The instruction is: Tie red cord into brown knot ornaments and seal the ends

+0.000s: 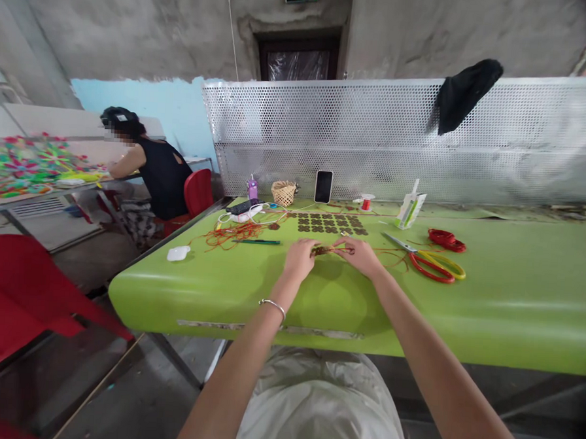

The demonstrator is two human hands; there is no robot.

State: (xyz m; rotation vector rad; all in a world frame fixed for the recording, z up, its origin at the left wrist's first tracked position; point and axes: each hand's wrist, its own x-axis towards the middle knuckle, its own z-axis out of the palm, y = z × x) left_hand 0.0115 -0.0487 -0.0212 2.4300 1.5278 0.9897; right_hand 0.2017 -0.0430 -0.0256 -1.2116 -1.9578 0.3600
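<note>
Two bare hands meet over the near half of a green tabletop (pixel 525 290). From where I stand, the left hand (pixel 299 258) has thumb and fingers closed on a small brown piece (pixel 320 250); the right hand (pixel 361 255) seems to pinch an orange cord (pixel 343 249) beside it, though the exact grip is too small to make out. I'd guess the piece is light and fairly stiff, the cord limp, so best held by the piece's edge and the cord close in. To the right, open scissors (pixel 416 252) lie near that forearm; to the left sit a white case (pixel 178 253), a green pen (pixel 257 242) and a loose cord tangle (pixel 240 232) that could snag. Just beyond the fingers, rows of brown shapes (pixel 328 223) leave little room to push forward. Farther back stand a basket (pixel 283 193) and a phone (pixel 323 187), before a perforated screen (pixel 376 139).
</note>
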